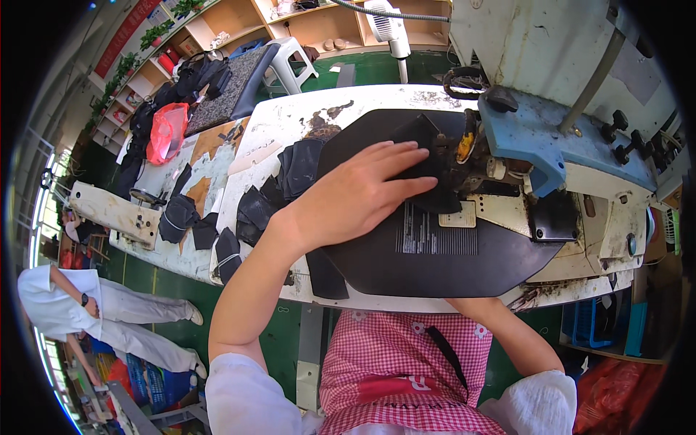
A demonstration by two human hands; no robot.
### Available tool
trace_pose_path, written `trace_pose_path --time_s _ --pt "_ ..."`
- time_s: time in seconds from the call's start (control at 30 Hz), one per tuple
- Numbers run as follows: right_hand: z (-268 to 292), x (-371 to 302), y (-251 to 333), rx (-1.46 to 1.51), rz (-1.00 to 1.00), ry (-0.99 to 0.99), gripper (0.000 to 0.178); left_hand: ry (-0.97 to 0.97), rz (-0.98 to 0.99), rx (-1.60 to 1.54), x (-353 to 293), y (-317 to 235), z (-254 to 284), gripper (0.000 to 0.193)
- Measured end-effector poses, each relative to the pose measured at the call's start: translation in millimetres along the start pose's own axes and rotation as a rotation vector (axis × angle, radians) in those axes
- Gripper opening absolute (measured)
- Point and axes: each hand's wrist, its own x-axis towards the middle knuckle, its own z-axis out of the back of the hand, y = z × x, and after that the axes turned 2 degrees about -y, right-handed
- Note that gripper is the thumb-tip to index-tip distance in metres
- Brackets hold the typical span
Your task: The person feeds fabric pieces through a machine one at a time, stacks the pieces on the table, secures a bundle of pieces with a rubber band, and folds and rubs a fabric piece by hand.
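My left hand [366, 181] lies palm down with fingers stretched out and apart. Its fingertips rest on a black flat piece [417, 133] of fabric or leather, at the dark, worn working head [464, 156] of a blue and white industrial machine [533, 130]. Beneath it spreads a wide black board [362, 264] with cut corners and a patch of parallel lines. My right forearm [507, 330] reaches under the board's near edge; the fingers of that hand are hidden. Beside my left forearm lie stacked black pieces [299, 167], some in loose heaps.
A tied black bundle [228, 255] lies at the table's left edge. Farther left are a red plastic bag [168, 133] and a pale machine arm [109, 210]. A white stool [290, 64] and a fan [388, 32] stand behind. Another person [109, 301] stands at left.
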Motion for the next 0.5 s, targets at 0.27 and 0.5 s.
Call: trace_pose_path --time_s 0.27,0.5 --pt "-10 1 -6 0.001 -0.061 0.026 0.019 -0.068 0.044 -0.045 10 29 -1 0.048" --pt "-18 13 -3 -0.096 0.038 -0.065 0.021 -0.842 0.433 0.088 -91 5 15 0.039"
